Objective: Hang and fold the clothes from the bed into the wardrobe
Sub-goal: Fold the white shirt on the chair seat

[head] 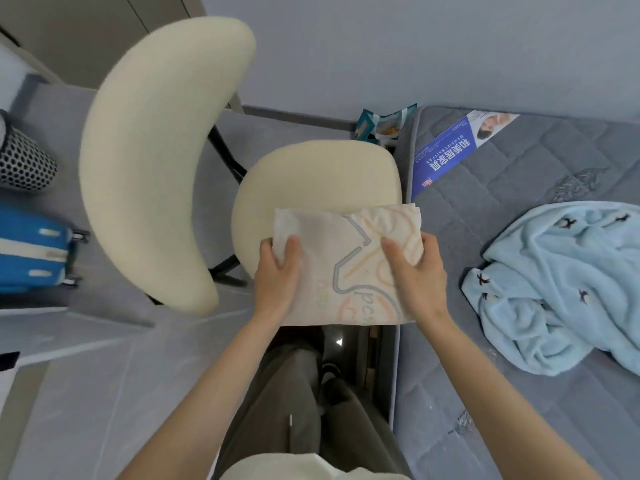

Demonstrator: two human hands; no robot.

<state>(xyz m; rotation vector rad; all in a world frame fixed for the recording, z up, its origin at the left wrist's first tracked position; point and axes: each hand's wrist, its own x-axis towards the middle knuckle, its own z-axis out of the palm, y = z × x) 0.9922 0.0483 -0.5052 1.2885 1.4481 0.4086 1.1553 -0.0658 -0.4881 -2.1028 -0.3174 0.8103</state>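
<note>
A folded white garment [346, 268] with a pale orange and grey print is held flat over the front edge of a cream chair seat [318, 171]. My left hand [277, 275] grips its left edge, thumb on top. My right hand [412, 271] grips its right side, thumb pressed on the fabric. A crumpled light blue garment [561, 282] with small dark bird shapes lies on the grey quilted mattress [519, 174] to the right. The wardrobe is not in view.
The chair's curved cream backrest [156, 150] rises at left. A blue suitcase [31, 247] and a perforated bin [24, 164] stand on the floor at far left. A blue label sheet [446, 154] lies on the mattress corner. A teal bag [381, 123] sits behind the chair.
</note>
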